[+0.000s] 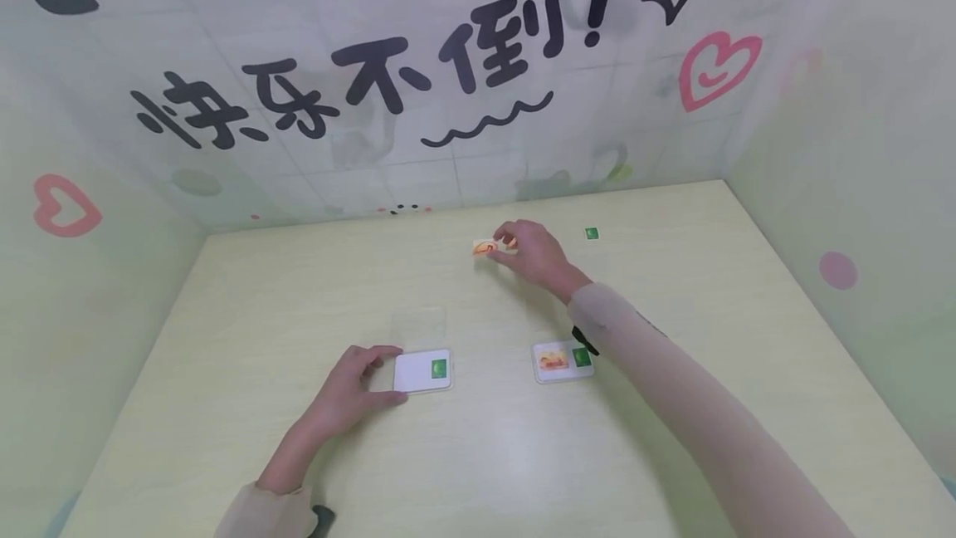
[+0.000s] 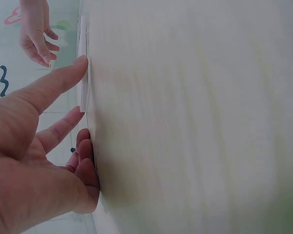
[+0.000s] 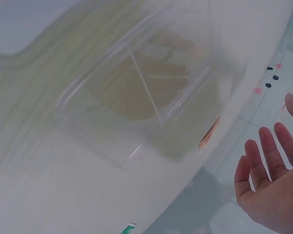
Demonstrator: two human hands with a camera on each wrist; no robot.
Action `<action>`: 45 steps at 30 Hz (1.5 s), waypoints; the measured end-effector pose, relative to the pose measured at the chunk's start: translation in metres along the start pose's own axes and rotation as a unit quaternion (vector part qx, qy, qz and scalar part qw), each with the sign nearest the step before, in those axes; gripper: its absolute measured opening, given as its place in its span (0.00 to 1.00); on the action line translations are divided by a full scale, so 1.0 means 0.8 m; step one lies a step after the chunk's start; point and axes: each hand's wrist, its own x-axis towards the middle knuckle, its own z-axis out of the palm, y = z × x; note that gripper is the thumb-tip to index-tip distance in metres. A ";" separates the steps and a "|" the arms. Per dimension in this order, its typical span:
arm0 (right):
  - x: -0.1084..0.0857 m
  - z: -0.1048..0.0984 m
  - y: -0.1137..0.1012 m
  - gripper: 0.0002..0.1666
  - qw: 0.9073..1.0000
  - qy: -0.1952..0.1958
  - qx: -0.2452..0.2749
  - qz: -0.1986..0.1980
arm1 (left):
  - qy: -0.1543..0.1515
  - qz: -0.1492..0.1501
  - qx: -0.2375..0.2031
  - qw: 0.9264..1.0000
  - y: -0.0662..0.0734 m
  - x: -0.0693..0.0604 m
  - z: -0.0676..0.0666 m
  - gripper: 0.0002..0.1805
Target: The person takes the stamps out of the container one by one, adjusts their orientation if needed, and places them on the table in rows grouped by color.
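Note:
My left hand (image 1: pixel 345 387) holds a flat white rectangular plate (image 1: pixel 412 375) by its near and far edges, thumb on one side and a finger on the other. A small green square (image 1: pixel 438 369) lies on the plate's right part. In the left wrist view, the left thumb and a finger touch the plate's thin edge (image 2: pixel 83 83). Farther back, my right hand (image 1: pixel 536 252) pinches a small orange-and-white picture piece (image 1: pixel 484 248) just above the table. Another orange piece (image 3: pixel 209 134) lies on the table near the right hand.
Right of centre lies a second white plate (image 1: pixel 563 373) bearing an orange picture and a green square. A loose green square (image 1: pixel 592 233) is at the back. A clear plastic tray (image 3: pixel 132 114) with a divider sits on the table. Printed walls stand around the table (image 1: pixel 261 297).

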 end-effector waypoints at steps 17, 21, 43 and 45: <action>0.009 -0.005 0.012 0.21 1.000 0.010 -0.017 0.020 | 0.006 0.000 -0.002 1.000 0.003 0.000 0.001 0.34; 0.013 -0.005 0.016 0.21 0.999 0.011 -0.029 0.013 | 0.004 -0.001 -0.004 1.000 0.001 0.001 0.002 0.34; 0.044 0.007 0.019 0.20 0.998 -0.021 -0.060 0.021 | -0.001 -0.002 -0.011 1.000 -0.004 0.001 0.000 0.35; 0.043 0.006 0.019 0.21 0.997 -0.022 -0.067 0.025 | -0.001 -0.001 -0.013 1.000 -0.003 0.000 0.000 0.35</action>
